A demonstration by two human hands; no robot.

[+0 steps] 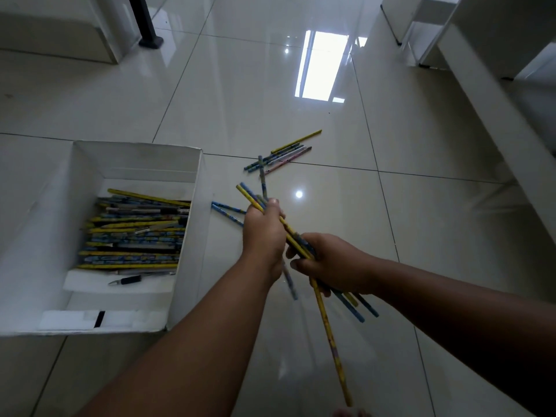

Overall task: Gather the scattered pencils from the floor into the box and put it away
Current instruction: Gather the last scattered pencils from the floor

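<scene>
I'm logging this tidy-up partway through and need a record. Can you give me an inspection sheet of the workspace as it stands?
Surface: glossy pale tiled floor, window glare reflected on it.
Job's things: white box open on the floor, many pencils stacked inside; loose pencils on the floor beyond the hands, two more beside the box; a bundle of pencils held in both hands.
Clutter: dark pen-like item in the box's near section.
Grippers: left hand and right hand both closed on the bundle.
Cables: nothing seen.
Surroundings: black furniture leg far left, white furniture on the right.
</scene>
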